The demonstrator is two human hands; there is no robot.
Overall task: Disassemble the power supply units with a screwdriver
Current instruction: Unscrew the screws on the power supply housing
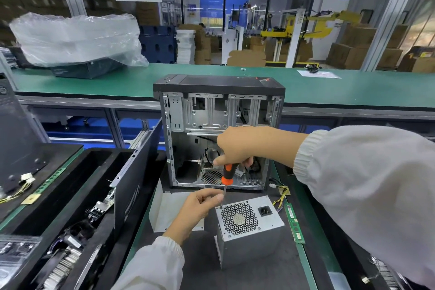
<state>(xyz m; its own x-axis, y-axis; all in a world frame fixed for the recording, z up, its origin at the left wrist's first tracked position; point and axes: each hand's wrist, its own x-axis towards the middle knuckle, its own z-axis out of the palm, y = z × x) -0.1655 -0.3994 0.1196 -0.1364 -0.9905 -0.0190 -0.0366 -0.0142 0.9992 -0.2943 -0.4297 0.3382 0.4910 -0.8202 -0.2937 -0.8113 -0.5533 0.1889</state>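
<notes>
1. Behind everything, a warehouse floor is showing through the glass, with stacked cardboard boxes (353, 47) and a yellow machine (315, 23), and a long green conveyor (117, 82) is running across in front of it.
2. Nearer to me, the dark tabletop (247, 273) is carrying the power supply (249, 226), a grey metal box standing with its round fan grille and its black socket facing up toward me.
3. I am holding the screwdriver (226, 176) in my right hand (237, 146), my fingers wrapping round the top of its orange and black handle, so this grip is closing on the tool.
4. Its shaft is pointing nearly straight down, and the tip is sitting at the upper left corner of the power supply, by the edge of the fan grille.
5. My left hand (197, 209) is resting just left of the power supply, its fingers curling in, with thumb and forefinger pinching the shaft close to the tip.
6. Just behind the power supply, an open computer case (219, 129) is standing upright with its bare metal inside facing me.
7. Yellow and black wires (281, 195) are trailing off to the right of the case, and two green memory sticks (294, 223) are lying beside the power supply.
8. A dark side panel (136, 179) is leaning to the left, next to black trays (70, 195) holding loose parts.
</notes>
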